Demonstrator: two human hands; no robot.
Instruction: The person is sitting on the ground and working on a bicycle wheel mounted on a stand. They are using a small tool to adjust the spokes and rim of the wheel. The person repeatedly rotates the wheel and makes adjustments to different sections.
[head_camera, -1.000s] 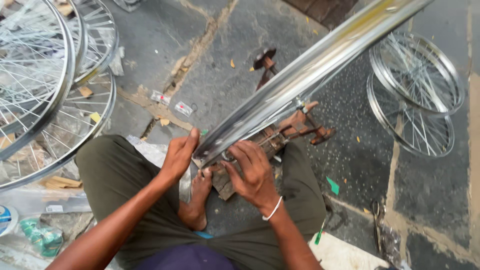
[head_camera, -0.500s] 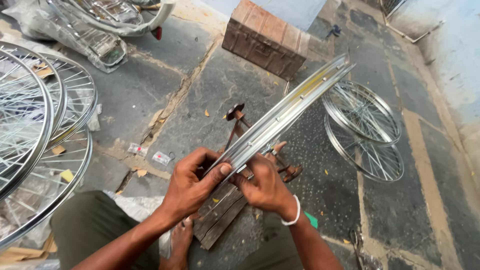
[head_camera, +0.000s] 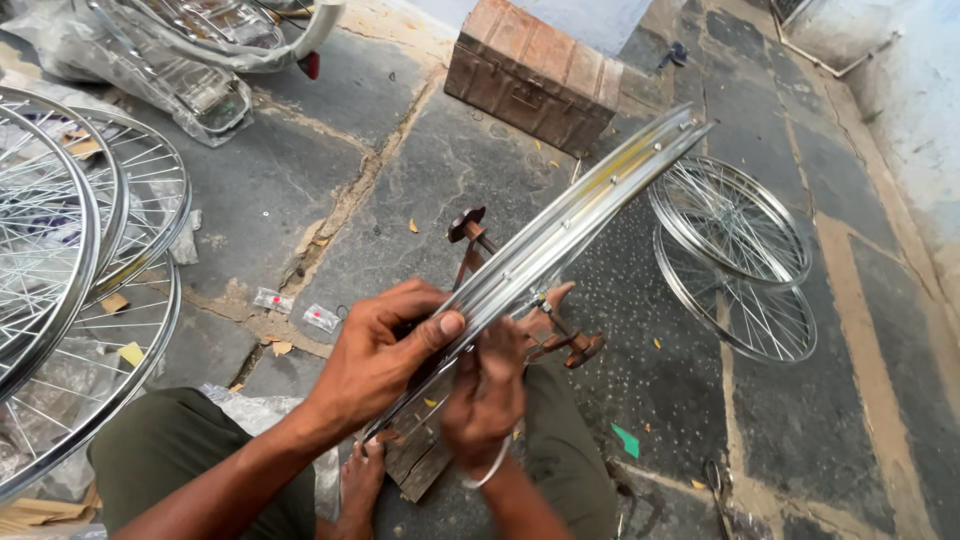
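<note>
**A:** In the head view, where did you have the wheel rim (head_camera: 560, 240)?

**B:** You held the bare shiny rim edge-on, slanting from your lap up toward the rusty metal trunk (head_camera: 535, 75). Your left hand (head_camera: 385, 355) was clamped over the rim's near stretch, thumb pressed along its outer face. Your right hand (head_camera: 487, 395), with a white bangle at the wrist, was closed up against the rim's underside just beside the left; whether its fingers pinched anything small, I cannot tell.

**A:** And around the rim?

**B:** A rusty stand (head_camera: 470, 235) stood just behind the rim. Two spoked wheels (head_camera: 735, 260) lay flat on the stone floor (head_camera: 430, 170) to the rim's right, and more spoked wheels (head_camera: 70, 260) lay stacked well to its left.
</note>
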